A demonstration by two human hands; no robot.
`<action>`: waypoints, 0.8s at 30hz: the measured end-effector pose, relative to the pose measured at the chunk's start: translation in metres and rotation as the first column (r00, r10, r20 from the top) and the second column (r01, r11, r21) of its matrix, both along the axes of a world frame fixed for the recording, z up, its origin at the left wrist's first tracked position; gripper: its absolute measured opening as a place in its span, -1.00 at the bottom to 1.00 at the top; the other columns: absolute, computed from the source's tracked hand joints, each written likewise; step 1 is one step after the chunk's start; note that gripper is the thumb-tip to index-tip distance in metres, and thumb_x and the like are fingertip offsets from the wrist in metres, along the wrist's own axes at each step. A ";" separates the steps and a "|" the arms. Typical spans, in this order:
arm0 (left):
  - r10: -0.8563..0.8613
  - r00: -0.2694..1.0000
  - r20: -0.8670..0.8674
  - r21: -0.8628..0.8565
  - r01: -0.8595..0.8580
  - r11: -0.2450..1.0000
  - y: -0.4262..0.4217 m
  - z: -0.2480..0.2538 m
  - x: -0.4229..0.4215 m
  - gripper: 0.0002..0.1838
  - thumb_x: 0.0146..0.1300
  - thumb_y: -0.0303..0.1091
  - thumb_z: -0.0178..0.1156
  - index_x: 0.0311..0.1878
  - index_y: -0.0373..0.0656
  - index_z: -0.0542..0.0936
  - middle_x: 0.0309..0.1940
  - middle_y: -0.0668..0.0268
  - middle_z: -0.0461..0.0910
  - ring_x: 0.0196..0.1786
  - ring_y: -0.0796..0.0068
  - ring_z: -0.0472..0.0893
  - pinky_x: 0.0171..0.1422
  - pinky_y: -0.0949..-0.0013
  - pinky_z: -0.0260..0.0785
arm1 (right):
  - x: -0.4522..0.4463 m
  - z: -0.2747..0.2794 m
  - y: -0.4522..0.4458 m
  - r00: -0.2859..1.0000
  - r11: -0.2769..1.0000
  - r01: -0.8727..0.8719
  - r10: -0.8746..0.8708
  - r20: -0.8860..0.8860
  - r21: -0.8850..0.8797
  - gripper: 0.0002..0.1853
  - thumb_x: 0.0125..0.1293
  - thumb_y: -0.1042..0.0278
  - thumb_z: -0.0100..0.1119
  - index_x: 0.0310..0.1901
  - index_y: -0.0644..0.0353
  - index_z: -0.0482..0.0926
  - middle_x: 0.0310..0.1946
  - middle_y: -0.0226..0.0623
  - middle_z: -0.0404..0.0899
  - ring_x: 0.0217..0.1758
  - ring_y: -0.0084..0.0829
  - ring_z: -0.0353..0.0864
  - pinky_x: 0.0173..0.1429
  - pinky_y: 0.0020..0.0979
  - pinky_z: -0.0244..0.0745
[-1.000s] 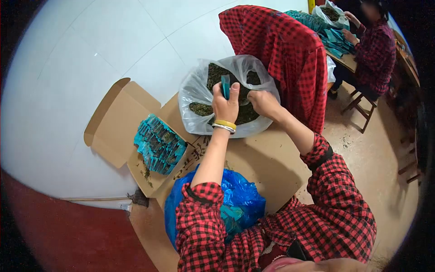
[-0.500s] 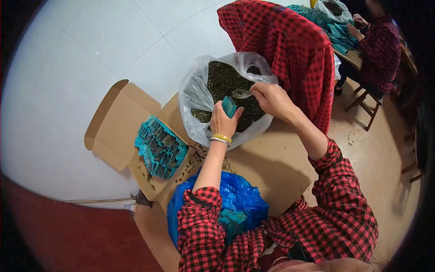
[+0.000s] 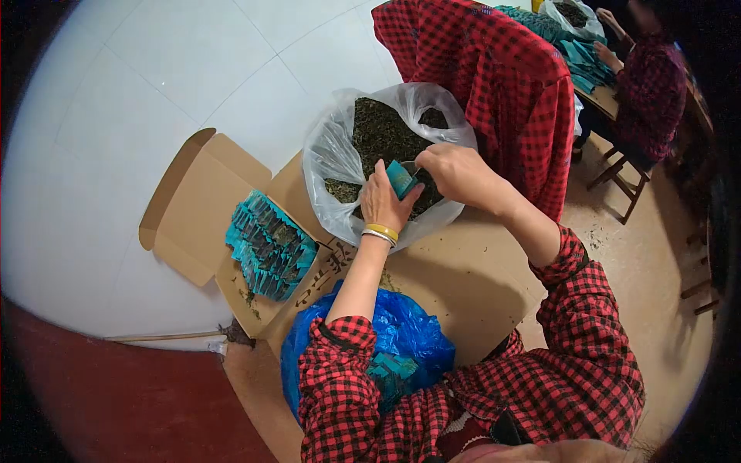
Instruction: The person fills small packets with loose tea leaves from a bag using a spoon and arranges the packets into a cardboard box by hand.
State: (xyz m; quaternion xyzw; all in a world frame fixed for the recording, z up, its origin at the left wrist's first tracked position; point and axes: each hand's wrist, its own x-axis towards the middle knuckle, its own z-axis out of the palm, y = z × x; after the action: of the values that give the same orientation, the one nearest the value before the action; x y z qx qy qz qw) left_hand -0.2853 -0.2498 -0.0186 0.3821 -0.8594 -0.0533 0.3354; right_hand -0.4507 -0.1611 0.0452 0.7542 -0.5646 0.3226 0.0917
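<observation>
My left hand (image 3: 382, 202) grips a small teal packet (image 3: 400, 180) upright over a clear plastic bag (image 3: 330, 145). Dark dried leaves (image 3: 382, 131) fill much of that bag. The fingers of my right hand (image 3: 459, 174) are closed on a spoon (image 3: 411, 166), whose bowl is at the packet's mouth and mostly hidden. Left of the bag, an open cardboard box (image 3: 255, 312) holds rows of teal packets (image 3: 270, 245) with dark contents. Below my left forearm, a blue plastic bag (image 3: 417, 332) contains more teal packets (image 3: 392, 372).
Crumbs lie on the cardboard surface (image 3: 471, 289) under the bags. A red checked cloth (image 3: 494, 100) drapes beyond the clear bag. At the upper right, another person (image 3: 648, 100) sits on a wooden stool (image 3: 629, 177) by a table with teal packets (image 3: 587, 65).
My right hand has brought the spoon leftward to the packet; its bowl showed clearly before. My left hand has tilted the packet slightly and shifted a little right.
</observation>
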 end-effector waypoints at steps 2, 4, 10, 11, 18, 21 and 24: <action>-0.027 1.000 -0.008 0.007 0.027 1.000 0.004 0.002 0.003 -0.11 0.05 0.04 0.41 0.30 -0.26 0.22 -0.07 -0.07 0.52 0.01 -0.10 0.51 0.08 0.00 0.35 | 0.003 -0.005 -0.001 0.996 0.998 -0.035 0.031 -0.082 -0.051 -0.81 0.11 0.54 0.09 -0.21 0.19 0.57 -0.31 -0.20 0.61 -0.20 -0.13 0.63 -0.12 -0.16 0.51; -0.073 0.997 -0.027 0.014 0.073 0.997 0.006 0.005 0.008 -0.10 0.05 0.03 0.41 0.32 -0.26 0.21 -0.06 -0.07 0.52 0.02 -0.11 0.51 0.09 0.01 0.35 | 0.005 -0.008 -0.001 0.991 0.997 -0.061 0.054 -0.123 -0.055 -0.82 0.12 0.51 0.10 -0.21 0.17 0.56 -0.30 -0.22 0.61 -0.19 -0.15 0.63 -0.12 -0.17 0.51; -0.104 0.991 -0.079 0.004 0.105 0.994 -0.005 -0.003 0.024 -0.14 0.07 -0.02 0.41 0.31 -0.28 0.24 -0.02 -0.08 0.53 0.03 -0.12 0.52 0.11 0.03 0.36 | 0.007 -0.012 0.004 0.980 0.980 -0.158 0.141 -0.142 -0.118 -0.81 0.15 0.50 0.13 -0.18 0.15 0.57 -0.28 -0.19 0.63 -0.22 -0.16 0.63 -0.15 -0.16 0.51; -0.096 0.992 -0.079 0.034 0.099 0.995 -0.006 -0.004 0.026 -0.15 0.07 -0.03 0.41 0.30 -0.29 0.26 -0.01 -0.08 0.53 0.04 -0.12 0.52 0.12 0.04 0.37 | 0.005 -0.010 0.006 0.979 0.980 -0.161 0.144 -0.142 -0.115 -0.81 0.15 0.50 0.13 -0.18 0.15 0.57 -0.28 -0.19 0.63 -0.22 -0.16 0.63 -0.15 -0.16 0.51; -0.017 0.994 -0.104 0.222 0.040 0.974 -0.011 -0.007 0.034 -0.20 0.08 0.02 0.40 0.23 -0.34 0.35 0.04 -0.11 0.52 0.06 -0.12 0.53 0.10 0.05 0.40 | -0.012 -0.008 0.010 0.984 0.978 0.172 -0.177 0.028 0.118 -0.87 0.23 0.37 0.07 -0.25 0.17 0.58 -0.51 -0.06 0.60 -0.33 -0.02 0.63 -0.24 -0.05 0.51; -0.017 0.989 -0.144 0.224 0.050 0.973 -0.013 -0.006 0.035 -0.20 0.08 0.07 0.39 0.20 -0.35 0.37 0.04 -0.11 0.52 0.07 -0.13 0.52 0.09 0.05 0.40 | -0.005 -0.019 0.006 0.994 0.963 0.068 -0.086 0.060 0.262 -0.84 0.26 0.34 0.06 -0.29 0.20 0.59 -0.48 -0.01 0.61 -0.30 0.02 0.63 -0.20 -0.02 0.51; 0.013 0.981 -0.194 0.265 0.039 0.964 -0.013 -0.008 0.040 -0.16 0.09 0.14 0.36 0.21 -0.36 0.35 0.04 -0.11 0.52 0.07 -0.14 0.52 0.09 0.06 0.40 | 0.004 -0.031 -0.008 0.993 0.930 -0.006 -0.038 0.115 0.368 -0.81 0.27 0.33 0.05 -0.33 0.24 0.60 -0.44 0.02 0.62 -0.26 0.05 0.63 -0.17 -0.01 0.50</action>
State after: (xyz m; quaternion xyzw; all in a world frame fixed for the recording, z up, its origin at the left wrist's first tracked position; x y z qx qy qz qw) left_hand -0.2454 -0.2629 -0.0268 0.4112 -0.8100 -0.2080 0.3626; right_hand -0.4466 -0.1692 0.0140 0.7326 -0.6256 0.2551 -0.0826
